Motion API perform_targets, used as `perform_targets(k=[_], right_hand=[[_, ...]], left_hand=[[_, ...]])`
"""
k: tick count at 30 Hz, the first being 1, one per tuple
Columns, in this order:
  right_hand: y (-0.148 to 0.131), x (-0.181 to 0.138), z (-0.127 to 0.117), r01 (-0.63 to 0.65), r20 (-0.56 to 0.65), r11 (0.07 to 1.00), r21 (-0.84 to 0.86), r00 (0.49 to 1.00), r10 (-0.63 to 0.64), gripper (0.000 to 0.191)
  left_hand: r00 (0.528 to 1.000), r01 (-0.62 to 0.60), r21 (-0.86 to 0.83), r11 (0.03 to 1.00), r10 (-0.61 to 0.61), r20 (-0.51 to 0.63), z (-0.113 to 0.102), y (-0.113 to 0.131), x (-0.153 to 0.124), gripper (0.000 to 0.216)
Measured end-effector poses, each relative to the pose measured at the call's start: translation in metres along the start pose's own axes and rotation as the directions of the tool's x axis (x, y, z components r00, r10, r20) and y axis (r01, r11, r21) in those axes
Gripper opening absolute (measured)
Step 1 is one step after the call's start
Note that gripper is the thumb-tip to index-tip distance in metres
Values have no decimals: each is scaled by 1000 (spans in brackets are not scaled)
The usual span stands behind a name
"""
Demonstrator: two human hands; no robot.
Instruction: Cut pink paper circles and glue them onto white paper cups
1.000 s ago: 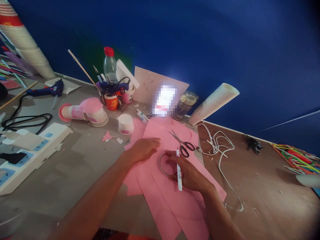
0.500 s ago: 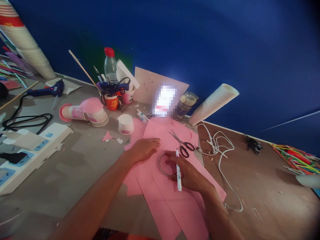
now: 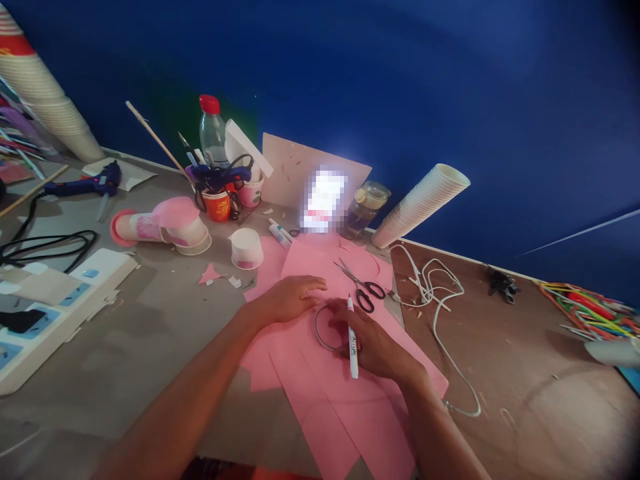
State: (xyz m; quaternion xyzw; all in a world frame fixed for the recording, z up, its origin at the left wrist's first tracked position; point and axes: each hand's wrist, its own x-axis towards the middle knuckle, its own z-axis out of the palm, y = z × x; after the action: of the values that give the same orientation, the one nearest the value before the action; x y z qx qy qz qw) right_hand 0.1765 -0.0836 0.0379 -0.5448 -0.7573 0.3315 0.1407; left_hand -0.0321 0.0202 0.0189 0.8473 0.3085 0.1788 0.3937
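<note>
A: Positions to be logged first.

B: A thin grey circular ring is seen on overlapping sheets of pink paper, spread on the grey counter. Its right side is covered by the right hand; whether it is pinched or merely pressed cannot be told.

A: State of the fingers?

B: On the right, a slim white cylindrical marker with dark lettering is gripped. By the left hand nothing is grasped; its fingers are laid loosely over the paper, palm down.

A: Chief risk?

B: Slip of the ring. If it were pressed from one side only, it could be skidded over the paper. Shift of the sheets is rated second: several layers are overlapped, and only one patch is covered on the left.

A: Marking errors?

B: A stray line could be left if the marker were rolled in the grip. Whether it is capped cannot be made out.

A: Other hazards?

B: Metal scissors with black looped handles are placed just beyond the right knuckles; if nudged, the paper could be snagged.
</note>
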Motion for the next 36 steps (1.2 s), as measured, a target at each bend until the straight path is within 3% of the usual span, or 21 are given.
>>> perform_targets(k=[4,11,20,36], right_hand=[[0,1,0,21,-4,1000,-21,1000,-21,42],[3,1,2,1,-28,998,-58,1000,-3,36],[3,1,2,-4,-32,1000,-28,999,3,34],[3,0,3,-16,-29,1000,-1,999,16,36]], left_hand=[[998,10,-56,998,-7,57,2,12,-1,34],[980,-114,47,992,104,168,10,26,2,24],[956,-63,201,978,1,295,7,32,-5,75],[953,-136,367,920,20,303,12,37,-4,71]])
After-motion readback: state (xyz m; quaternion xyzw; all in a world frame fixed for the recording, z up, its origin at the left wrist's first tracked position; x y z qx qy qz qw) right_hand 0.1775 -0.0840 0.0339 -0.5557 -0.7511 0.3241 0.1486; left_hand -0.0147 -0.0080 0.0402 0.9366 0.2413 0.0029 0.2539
